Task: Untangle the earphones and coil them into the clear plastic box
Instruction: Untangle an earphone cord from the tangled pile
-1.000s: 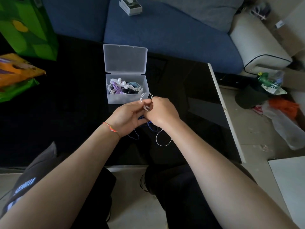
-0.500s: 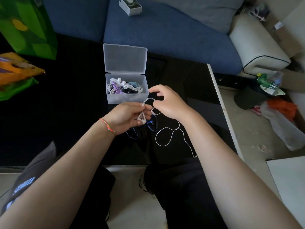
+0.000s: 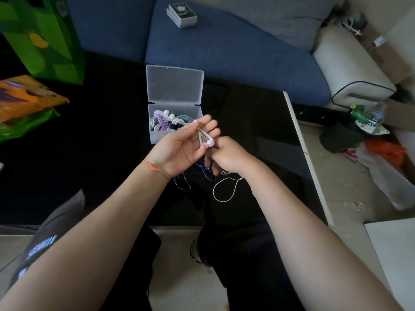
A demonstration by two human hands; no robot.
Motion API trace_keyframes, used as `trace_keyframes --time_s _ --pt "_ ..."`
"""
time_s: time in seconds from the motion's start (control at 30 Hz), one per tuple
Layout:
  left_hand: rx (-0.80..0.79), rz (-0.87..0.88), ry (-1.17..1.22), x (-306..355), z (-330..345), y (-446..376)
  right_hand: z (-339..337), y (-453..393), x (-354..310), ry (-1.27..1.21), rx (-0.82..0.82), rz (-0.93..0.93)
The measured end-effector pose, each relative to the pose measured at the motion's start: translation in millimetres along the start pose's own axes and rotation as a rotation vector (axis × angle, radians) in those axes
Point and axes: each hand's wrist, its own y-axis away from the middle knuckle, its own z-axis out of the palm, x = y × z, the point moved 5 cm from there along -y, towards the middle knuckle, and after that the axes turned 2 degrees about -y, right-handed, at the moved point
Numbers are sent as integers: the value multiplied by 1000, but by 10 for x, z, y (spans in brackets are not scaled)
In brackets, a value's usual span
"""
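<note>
My left hand (image 3: 182,147) is turned palm up just in front of the clear plastic box (image 3: 157,137), its fingers stretched out. Strands of the white earphones (image 3: 204,136) lie across those fingers, with an earbud at their lower end. My right hand (image 3: 228,157) is curled beside it and pinches the white cable below the earbud. The rest of the white cable makes a loop (image 3: 224,190) on the black table. A blue earphone cable (image 3: 183,184) lies under my hands. The box's lid (image 3: 175,84) stands open, and several coiled earphones, white, purple and light blue, are inside.
The black table (image 3: 89,153) ends in a white edge (image 3: 301,140) on the right. A green bag (image 3: 45,39) and an orange packet (image 3: 27,99) sit at the left. A blue sofa (image 3: 235,55) with a small box (image 3: 182,14) is behind. Litter lies on the floor to the right.
My left hand has turned palm up and stretched its fingers with the white cable across them. My right hand has dropped from beside the box to below the left fingers.
</note>
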Motion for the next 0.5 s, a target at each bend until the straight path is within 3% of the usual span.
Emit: trace_keyframes --time_s 0.23,0.5 --pt "145 155 -213 95 -61 -9 30 46 -84 130 -55 28" --pt "242 159 -411 82 -131 -31 -147 163 -151 323 57 -19"
